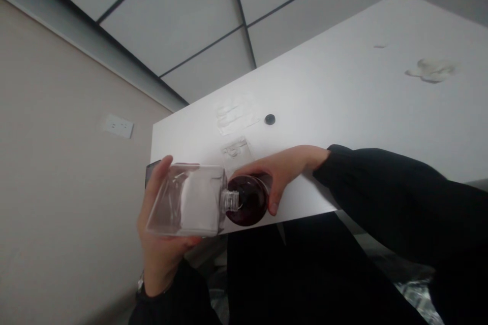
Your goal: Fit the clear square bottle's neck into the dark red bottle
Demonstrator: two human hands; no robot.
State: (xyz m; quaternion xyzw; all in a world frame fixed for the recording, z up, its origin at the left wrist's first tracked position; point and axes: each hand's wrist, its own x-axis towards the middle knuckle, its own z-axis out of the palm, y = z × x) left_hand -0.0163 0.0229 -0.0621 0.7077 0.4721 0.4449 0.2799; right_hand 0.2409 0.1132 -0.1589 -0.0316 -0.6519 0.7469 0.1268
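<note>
My left hand (156, 223) is wrapped round a clear square bottle (202, 200) with a pale label, tipped on its side. The bottle's uncapped threaded neck points right, over the mouth of a round cup (247, 202) filled with dark red liquid. Around the cup's far and right sides curl the fingers of my right hand (280, 175). Just beyond the cup, a small clear plastic piece (236, 151) lies on the white table (324, 96). A round black cap (270, 119) rests farther back.
Crumpled clear film (234, 114) lies left of the cap. At the right of the table are a crumpled whitish tissue-like piece (432, 70) and a small scrap (380, 46). The table's near edge runs by my body, and a wall with an outlet (119, 126) stands left.
</note>
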